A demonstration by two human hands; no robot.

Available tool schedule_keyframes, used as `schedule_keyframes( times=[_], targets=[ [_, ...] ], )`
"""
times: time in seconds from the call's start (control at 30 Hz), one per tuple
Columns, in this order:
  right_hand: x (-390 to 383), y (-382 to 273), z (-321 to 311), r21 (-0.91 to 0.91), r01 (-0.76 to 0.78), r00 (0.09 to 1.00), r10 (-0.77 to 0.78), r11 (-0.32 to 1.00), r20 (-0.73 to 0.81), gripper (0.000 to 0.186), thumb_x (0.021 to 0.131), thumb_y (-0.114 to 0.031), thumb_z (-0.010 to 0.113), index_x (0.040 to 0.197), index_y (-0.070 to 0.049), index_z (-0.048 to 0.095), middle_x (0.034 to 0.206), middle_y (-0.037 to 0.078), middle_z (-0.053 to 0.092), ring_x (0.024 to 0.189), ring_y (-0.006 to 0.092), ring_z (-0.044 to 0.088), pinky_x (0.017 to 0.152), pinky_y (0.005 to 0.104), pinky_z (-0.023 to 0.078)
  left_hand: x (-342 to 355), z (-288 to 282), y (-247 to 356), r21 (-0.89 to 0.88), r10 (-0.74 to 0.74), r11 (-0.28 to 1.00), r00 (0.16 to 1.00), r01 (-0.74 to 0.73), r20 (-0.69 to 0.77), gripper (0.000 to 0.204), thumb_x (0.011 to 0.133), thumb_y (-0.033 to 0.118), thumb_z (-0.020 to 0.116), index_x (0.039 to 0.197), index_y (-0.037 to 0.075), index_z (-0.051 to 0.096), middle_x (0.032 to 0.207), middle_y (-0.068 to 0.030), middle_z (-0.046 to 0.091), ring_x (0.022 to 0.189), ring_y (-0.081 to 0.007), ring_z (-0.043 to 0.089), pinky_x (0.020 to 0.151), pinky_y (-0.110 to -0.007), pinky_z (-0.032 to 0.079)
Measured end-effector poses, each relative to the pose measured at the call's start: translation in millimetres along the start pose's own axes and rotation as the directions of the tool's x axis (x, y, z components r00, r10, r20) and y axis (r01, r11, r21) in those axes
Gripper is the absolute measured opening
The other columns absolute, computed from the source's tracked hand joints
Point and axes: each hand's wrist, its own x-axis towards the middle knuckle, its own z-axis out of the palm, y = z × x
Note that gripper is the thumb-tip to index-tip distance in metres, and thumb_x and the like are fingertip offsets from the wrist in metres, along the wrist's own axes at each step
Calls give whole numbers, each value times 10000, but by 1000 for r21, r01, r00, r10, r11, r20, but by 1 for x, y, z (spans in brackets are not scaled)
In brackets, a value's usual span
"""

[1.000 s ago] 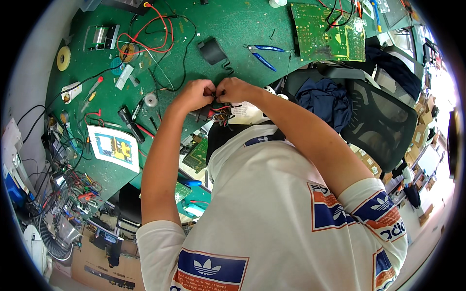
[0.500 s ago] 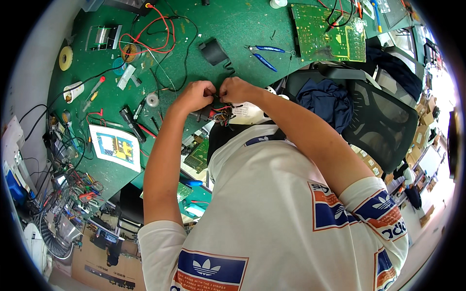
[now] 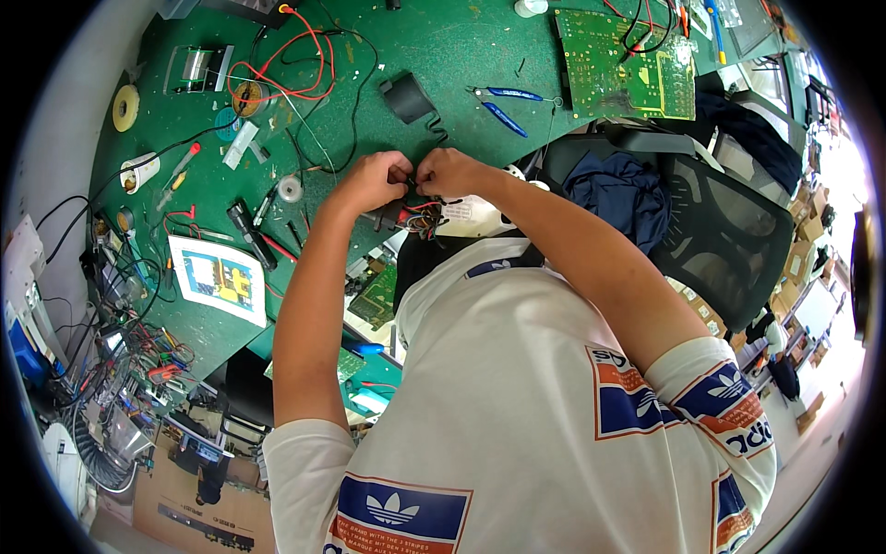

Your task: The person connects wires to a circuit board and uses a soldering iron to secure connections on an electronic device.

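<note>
My left hand (image 3: 374, 181) and my right hand (image 3: 450, 174) face each other over the bench edge, fingertips pinched and a small gap between them. Something thin and dark shows at the fingers, too small to make out. Just below my hands sits a white rounded housing (image 3: 472, 218), with a bundle of coloured wires (image 3: 423, 218) spilling from its left side. Beyond my fingers lies a black curved piece (image 3: 406, 97), with a wavy black strip (image 3: 436, 127) trailing from it toward my right hand.
Blue-handled cutters (image 3: 508, 106) and a large green circuit board (image 3: 628, 69) lie at the far right. To the left are a flashlight (image 3: 249, 235), a printed sheet (image 3: 219, 280), a solder spool (image 3: 197, 66) and red test leads (image 3: 314, 37). A mesh chair (image 3: 720, 217) stands right, holding dark cloth.
Almost nothing differs. Both hands stay pinched in the same place, with only slight finger movement.
</note>
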Motion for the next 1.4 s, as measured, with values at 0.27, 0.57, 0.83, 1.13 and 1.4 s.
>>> schedule_keyframes(
  times=[0.27,0.57,0.83,1.13,1.4],
  targets=[
    [0,-2,-2,4,22,1000,-22,1000,16,229,727,-245,729,857,-55,731,794,126,692,746,265,676,711,363,532,-1,2,-2,-2,25,1000,999,-25,-48,253,730,37,703,970,-2,633,881,-126,702,817,-219,683,747,-337,533],
    [0,3,-1,4,43,999,-43,999,12,232,729,-256,716,845,-55,720,802,124,683,764,270,668,713,371,525,-30,-4,17,43,203,979,949,-199,-240,153,762,28,679,883,-11,594,807,-113,663,765,-231,664,710,-342,521],
    [-1,0,-1,37,13,1000,-13,999,-3,227,727,-270,720,837,-73,719,826,105,684,807,272,665,748,376,521,-40,1,6,-80,77,990,932,-112,-353,151,837,52,652,970,-9,613,895,-109,692,852,-200,674,789,-314,515],
    [-7,-6,-4,115,12,997,-3,993,-75,211,736,-258,722,828,-70,701,771,115,668,728,272,667,684,369,522,-46,3,16,-50,106,989,911,-136,-398,137,821,48,634,947,-7,622,869,-128,682,810,-227,670,744,-328,514],
    [-10,-10,-5,115,47,991,-32,992,-129,238,794,-253,704,923,-54,686,732,123,647,673,223,643,640,349,497,-47,7,13,-16,131,988,899,-152,-417,143,820,49,633,950,-9,621,872,-136,676,809,-247,668,749,-345,514]
  ],
)
